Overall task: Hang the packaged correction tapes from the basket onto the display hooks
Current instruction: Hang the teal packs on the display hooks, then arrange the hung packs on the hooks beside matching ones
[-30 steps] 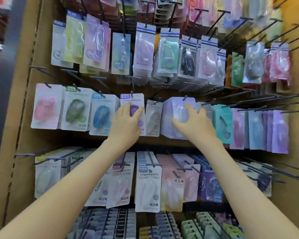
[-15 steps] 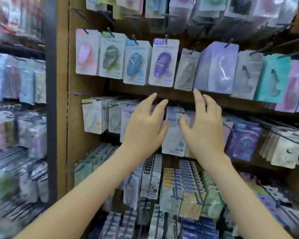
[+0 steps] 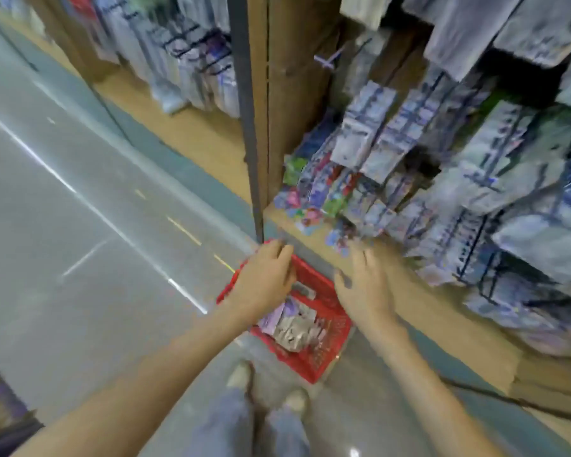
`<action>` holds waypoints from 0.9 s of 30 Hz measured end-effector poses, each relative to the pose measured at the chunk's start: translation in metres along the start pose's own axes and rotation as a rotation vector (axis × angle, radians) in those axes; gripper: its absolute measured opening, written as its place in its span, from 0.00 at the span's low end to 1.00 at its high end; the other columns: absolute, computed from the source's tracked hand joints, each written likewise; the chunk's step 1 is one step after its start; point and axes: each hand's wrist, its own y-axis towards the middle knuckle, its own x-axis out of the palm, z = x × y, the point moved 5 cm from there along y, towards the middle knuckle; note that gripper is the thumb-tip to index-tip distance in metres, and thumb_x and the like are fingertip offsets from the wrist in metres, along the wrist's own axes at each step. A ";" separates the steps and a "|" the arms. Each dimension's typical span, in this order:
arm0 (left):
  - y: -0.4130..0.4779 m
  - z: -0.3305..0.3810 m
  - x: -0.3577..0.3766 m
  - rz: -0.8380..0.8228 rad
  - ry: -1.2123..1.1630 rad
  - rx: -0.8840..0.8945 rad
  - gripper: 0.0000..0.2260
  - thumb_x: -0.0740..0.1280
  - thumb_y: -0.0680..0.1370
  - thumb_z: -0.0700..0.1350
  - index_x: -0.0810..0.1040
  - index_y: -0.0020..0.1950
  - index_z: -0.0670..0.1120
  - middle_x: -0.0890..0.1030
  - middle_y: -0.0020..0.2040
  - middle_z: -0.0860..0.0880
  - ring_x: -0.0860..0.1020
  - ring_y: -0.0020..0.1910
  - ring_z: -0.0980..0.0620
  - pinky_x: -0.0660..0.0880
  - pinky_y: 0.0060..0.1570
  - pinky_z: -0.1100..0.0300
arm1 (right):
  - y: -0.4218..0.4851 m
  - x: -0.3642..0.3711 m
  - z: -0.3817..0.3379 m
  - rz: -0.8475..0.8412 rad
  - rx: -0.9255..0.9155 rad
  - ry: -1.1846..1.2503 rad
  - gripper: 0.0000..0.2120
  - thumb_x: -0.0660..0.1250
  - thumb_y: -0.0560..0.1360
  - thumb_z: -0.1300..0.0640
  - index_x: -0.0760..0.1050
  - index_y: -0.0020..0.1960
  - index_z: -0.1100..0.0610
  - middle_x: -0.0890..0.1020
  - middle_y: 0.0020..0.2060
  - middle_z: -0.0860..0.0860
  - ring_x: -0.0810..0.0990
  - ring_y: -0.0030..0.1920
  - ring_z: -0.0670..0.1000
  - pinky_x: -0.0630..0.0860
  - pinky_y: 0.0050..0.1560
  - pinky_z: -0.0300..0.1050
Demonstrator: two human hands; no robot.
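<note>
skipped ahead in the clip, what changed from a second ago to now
Both hands dropped from the packs on the display hooks to the red basket on the floor; the view tilted down with them. The left hand is at the basket's far rim, fingers loosely curled, contact blurred. The right hand is spread open over its right side. Unchanged: neither hand holds a pack.

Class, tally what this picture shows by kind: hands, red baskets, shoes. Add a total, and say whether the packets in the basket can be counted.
Hands: 2 (left hand, right hand)
Red basket: 1
Shoes: 2 (left shoe, right shoe)
Total: 5
Packets in the basket: too blurred to count.
</note>
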 end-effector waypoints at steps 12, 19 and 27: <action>-0.110 -0.247 0.410 -0.613 0.192 -0.498 0.33 0.65 0.77 0.40 0.54 0.79 0.49 0.56 0.76 0.38 0.62 0.71 0.36 0.67 0.67 0.45 | -0.099 0.459 0.219 -0.492 0.292 0.113 0.42 0.72 0.72 0.57 0.53 0.78 0.60 0.65 0.72 0.61 0.62 0.73 0.62 0.58 0.72 0.54; -0.094 -0.344 0.534 -0.429 0.426 -0.674 0.36 0.63 0.80 0.56 0.47 0.80 0.48 0.51 0.79 0.37 0.52 0.77 0.35 0.55 0.73 0.40 | -0.064 0.624 0.234 -0.623 -0.366 -0.229 0.56 0.79 0.62 0.49 0.46 0.79 0.50 0.61 0.76 0.52 0.54 0.76 0.54 0.35 0.74 0.56; -0.086 -0.338 0.543 -0.370 0.371 -0.756 0.39 0.68 0.76 0.39 0.47 0.80 0.43 0.51 0.79 0.37 0.71 0.63 0.38 0.76 0.58 0.43 | -0.050 0.629 0.250 -0.547 -0.525 -0.295 0.43 0.77 0.56 0.34 0.76 0.65 0.55 0.80 0.60 0.52 0.73 0.68 0.57 0.37 0.74 0.61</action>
